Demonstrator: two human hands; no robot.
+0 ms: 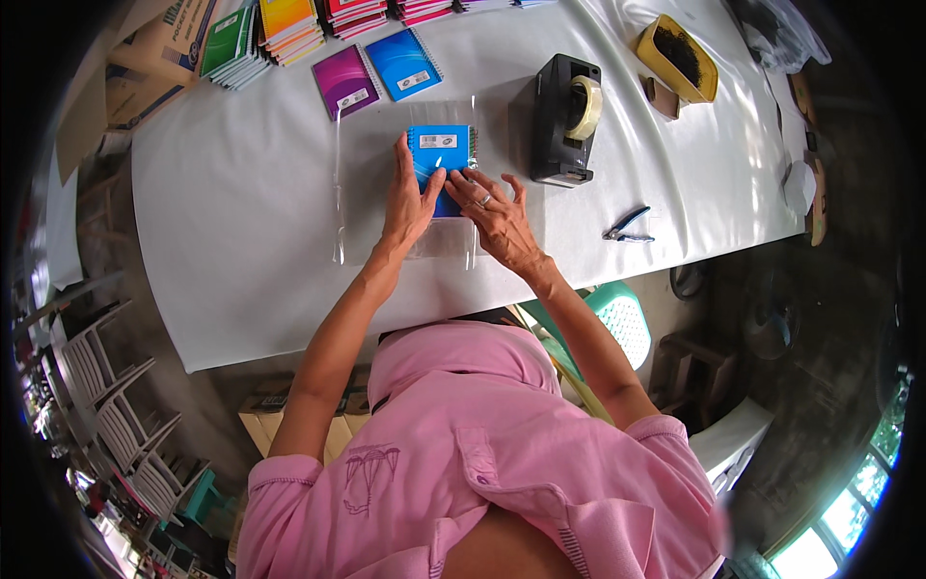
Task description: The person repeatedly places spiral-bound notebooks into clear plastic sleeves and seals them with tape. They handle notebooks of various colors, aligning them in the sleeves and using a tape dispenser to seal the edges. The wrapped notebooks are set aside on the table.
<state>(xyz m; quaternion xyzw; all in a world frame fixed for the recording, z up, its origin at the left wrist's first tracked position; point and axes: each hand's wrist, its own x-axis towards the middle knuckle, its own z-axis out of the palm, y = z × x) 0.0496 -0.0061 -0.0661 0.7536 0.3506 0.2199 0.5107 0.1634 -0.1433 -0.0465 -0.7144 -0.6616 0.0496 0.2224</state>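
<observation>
A small blue spiral notebook [424, 159], perhaps the top one of a stack, lies on a clear plastic sheet [365, 217] in front of me. My left hand [410, 201] is closed round its left side, thumb on the cover and fingers along the edge. The bent fingers of my right hand [494, 217], which wears a ring, grip the lower right edge; the little finger sticks out. The underside of the notebook is hidden. Just beyond the sheet lie a purple notebook [343, 82] and another blue notebook [403, 66], side by side.
A black tape dispenser [552, 125] with a tape roll stands to the right. Blue-handled nippers [630, 228] lie nearer me. Farther off are a yellow tub [712, 79] of dark bits and stacked green notebooks [230, 43]. Cardboard boxes [159, 58] stand at far left.
</observation>
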